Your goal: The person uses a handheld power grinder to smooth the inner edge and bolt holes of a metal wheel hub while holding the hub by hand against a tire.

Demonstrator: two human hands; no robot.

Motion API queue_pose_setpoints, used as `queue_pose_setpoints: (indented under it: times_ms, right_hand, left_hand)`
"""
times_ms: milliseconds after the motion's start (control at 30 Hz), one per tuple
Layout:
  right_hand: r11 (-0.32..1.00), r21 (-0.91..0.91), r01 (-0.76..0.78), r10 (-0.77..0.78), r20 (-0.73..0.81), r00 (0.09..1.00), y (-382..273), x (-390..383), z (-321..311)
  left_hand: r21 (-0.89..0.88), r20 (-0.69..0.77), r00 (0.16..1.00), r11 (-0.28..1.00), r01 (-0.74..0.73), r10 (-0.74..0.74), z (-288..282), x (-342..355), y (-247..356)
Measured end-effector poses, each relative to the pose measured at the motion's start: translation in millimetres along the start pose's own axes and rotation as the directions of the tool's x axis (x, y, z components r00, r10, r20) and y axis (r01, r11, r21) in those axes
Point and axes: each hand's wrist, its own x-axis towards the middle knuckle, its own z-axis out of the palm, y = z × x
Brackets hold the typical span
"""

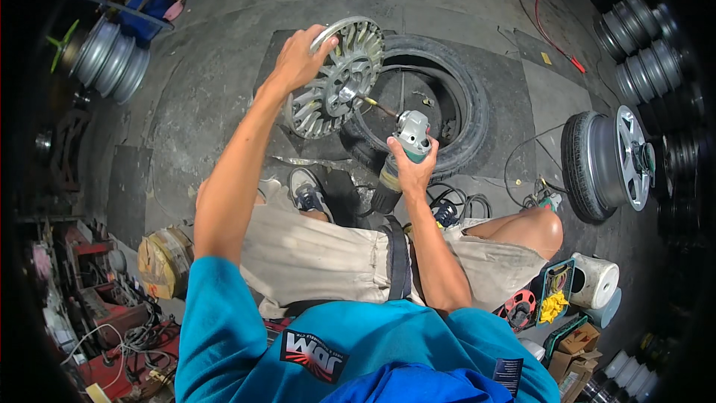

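A silvery alloy wheel (pixel 356 67) with many narrow spokes stands tilted in front of me. My left hand (pixel 304 60) is closed over its upper left edge, the fingers hooked round the rim. In my right hand (pixel 415 169) is an angle grinder (pixel 412 133) with a grey head and a green and dark body. A long thin shaft (pixel 380 107) runs from its head to the wheel's hub, its tip at the centre hole; whether it touches the metal I cannot tell. Behind the wheel lies a loose black tire (pixel 471 116), flat on the floor mat.
A wheel with its tire (pixel 589 168) stands at right, near a dark cord. Stacked rims (pixel 649 60) line the far right, more rims (pixel 112 60) the far left. A red hose (pixel 548 7) trails at upper right. A taped yellow roll (pixel 165 261) and red machinery (pixel 97 276) sit lower left.
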Motion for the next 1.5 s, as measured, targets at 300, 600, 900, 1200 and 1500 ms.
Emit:
queue_pose_setpoints:
  times_ms: [300,600,900,1200,1500]
  right_hand:
    - [0.994,0.044,-0.099,0.100,-0.035,0.994,-3,2,-3]
    - [0.991,0.017,-0.130,0.129,0.010,0.992,8,-8,-6]
    - [0.992,0.026,-0.127,0.126,0.021,0.992,24,3,13]
    - [0.996,-0.003,-0.089,0.089,-0.027,0.996,25,11,27]
    - [0.997,0.026,-0.078,0.079,-0.003,0.997,27,12,26]
  left_hand:
    - [-0.111,0.185,0.961,0.967,0.228,-0.205,-1,-33,24]
    - [-0.075,0.105,0.993,0.995,0.065,-0.057,-2,5,28]
    - [0.065,-0.047,0.998,0.997,0.052,-0.049,-2,20,6]
    - [0.024,-0.101,0.994,0.998,0.049,-0.046,-7,11,4]
    - [0.008,-0.007,0.996,0.996,0.086,-0.086,-7,18,9]
